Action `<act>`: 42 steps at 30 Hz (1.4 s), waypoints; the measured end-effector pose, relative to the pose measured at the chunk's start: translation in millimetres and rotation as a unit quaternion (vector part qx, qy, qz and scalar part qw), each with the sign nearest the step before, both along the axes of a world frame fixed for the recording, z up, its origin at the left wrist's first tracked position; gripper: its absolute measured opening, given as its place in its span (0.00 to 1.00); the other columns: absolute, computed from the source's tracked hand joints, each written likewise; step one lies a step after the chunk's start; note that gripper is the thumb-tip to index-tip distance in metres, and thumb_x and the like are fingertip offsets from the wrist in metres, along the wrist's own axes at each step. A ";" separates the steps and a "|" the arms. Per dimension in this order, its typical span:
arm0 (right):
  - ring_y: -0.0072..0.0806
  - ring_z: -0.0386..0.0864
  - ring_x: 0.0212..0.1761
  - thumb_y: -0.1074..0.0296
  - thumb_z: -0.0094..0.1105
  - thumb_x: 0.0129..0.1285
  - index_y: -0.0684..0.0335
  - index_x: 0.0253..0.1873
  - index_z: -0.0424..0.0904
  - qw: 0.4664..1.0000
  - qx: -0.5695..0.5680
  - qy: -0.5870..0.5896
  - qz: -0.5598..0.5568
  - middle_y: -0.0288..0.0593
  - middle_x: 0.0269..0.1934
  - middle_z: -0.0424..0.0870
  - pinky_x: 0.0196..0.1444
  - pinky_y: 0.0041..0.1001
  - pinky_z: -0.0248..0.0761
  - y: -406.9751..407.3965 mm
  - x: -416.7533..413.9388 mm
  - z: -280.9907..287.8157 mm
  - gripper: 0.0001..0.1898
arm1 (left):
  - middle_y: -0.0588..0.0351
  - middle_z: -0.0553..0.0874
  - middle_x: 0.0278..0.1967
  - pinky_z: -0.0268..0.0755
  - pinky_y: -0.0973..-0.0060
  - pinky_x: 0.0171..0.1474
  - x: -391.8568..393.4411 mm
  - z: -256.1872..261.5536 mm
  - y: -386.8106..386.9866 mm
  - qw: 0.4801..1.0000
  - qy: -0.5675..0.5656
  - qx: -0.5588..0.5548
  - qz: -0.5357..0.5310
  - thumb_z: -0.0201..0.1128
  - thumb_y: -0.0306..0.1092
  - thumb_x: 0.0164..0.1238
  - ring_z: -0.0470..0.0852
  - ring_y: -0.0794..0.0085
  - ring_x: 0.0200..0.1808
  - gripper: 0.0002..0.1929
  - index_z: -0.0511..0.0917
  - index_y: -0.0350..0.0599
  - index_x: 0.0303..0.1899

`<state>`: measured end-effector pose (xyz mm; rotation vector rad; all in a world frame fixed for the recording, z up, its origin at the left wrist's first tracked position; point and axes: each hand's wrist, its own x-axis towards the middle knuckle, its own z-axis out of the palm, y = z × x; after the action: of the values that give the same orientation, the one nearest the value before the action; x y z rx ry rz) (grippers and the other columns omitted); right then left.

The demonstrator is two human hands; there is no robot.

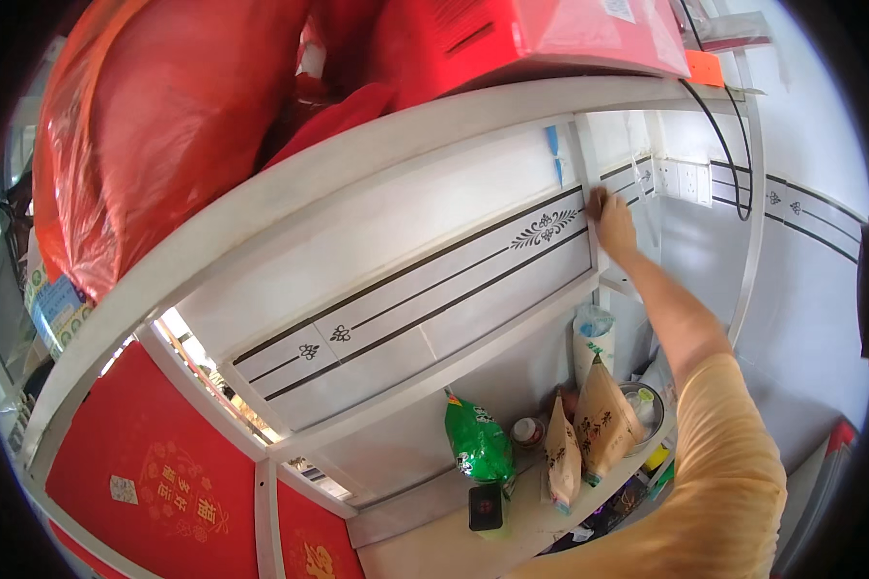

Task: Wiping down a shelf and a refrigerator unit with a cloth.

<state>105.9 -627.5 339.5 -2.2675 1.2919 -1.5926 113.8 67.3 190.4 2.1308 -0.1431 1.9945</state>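
Observation:
My right hand [617, 223] reaches up from the lower right in a yellow sleeve. Its fingers close on a small brown pad [596, 205], perhaps a scouring sponge; the hand partly covers it. The pad is at the pale metal upright [585, 155] of a shelf rack, beside wall tiles with a black floral band [547, 228]. My left hand is out of view. Below the arm, the lower shelf [413, 532] bears a green plastic packet [478, 441], a lidded jar [527, 431], a dark box [485, 506] and two brown paper-like packets [563, 463].
A red carton [586, 36] and a large red plastic bag [181, 123] sit on the top shelf, whose front rail [434, 130] curves across the view. Black cables [724, 137] hang near wall sockets [684, 181]. Red printed panels [116, 427] cover the left side. A metal bowl [652, 420] stands lower right.

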 end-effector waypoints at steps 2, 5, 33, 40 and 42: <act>0.54 0.70 0.51 0.66 0.58 0.60 0.64 0.57 0.64 0.959 -0.248 -0.122 0.054 0.56 0.48 0.71 0.51 0.46 0.66 -20.4 -12.7 65.9 0.22 | 0.41 0.66 0.43 0.60 0.54 0.39 -0.7 3.0 -3.4 1.000 0.018 0.005 -0.016 0.62 0.52 0.61 0.67 0.53 0.38 0.37 0.53 0.32 0.57; 0.53 0.64 0.62 0.66 0.53 0.62 0.70 0.64 0.59 0.975 -0.205 -0.078 -0.025 0.58 0.62 0.66 0.59 0.42 0.65 -0.7 24.4 110.8 0.27 | 0.41 0.66 0.44 0.61 0.55 0.40 -6.6 4.3 -3.0 0.999 0.015 0.028 0.018 0.61 0.54 0.62 0.68 0.53 0.39 0.37 0.53 0.33 0.57; 0.48 0.73 0.52 0.71 0.58 0.55 0.57 0.46 0.79 0.959 0.020 0.275 -0.065 0.37 0.55 0.70 0.50 0.44 0.71 40.1 9.4 -75.0 0.12 | 0.36 0.59 0.55 0.58 0.49 0.53 -0.5 -31.1 18.5 0.999 0.030 0.018 -0.028 0.63 0.50 0.60 0.63 0.46 0.52 0.47 0.41 0.32 0.67; 0.50 0.74 0.52 0.71 0.51 0.58 0.59 0.44 0.80 0.930 -0.021 0.356 0.090 0.40 0.53 0.73 0.49 0.45 0.73 85.2 15.0 -56.2 0.11 | 0.39 0.47 0.64 0.48 0.51 0.67 -1.8 -44.5 26.0 0.981 0.148 -0.064 -0.110 0.62 0.36 0.60 0.46 0.47 0.68 0.43 0.40 0.38 0.67; 0.52 0.74 0.50 0.72 0.52 0.57 0.61 0.43 0.79 0.920 -0.058 0.362 0.135 0.42 0.51 0.74 0.49 0.45 0.73 114.1 29.0 -54.5 0.10 | 0.39 0.47 0.64 0.47 0.51 0.67 -0.2 -46.2 29.3 0.982 0.144 -0.069 -0.101 0.62 0.37 0.59 0.46 0.47 0.68 0.43 0.41 0.37 0.67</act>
<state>134.9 -513.4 285.0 -3.0946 0.9106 -0.7626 113.5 96.6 144.2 2.1892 -0.1609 1.5205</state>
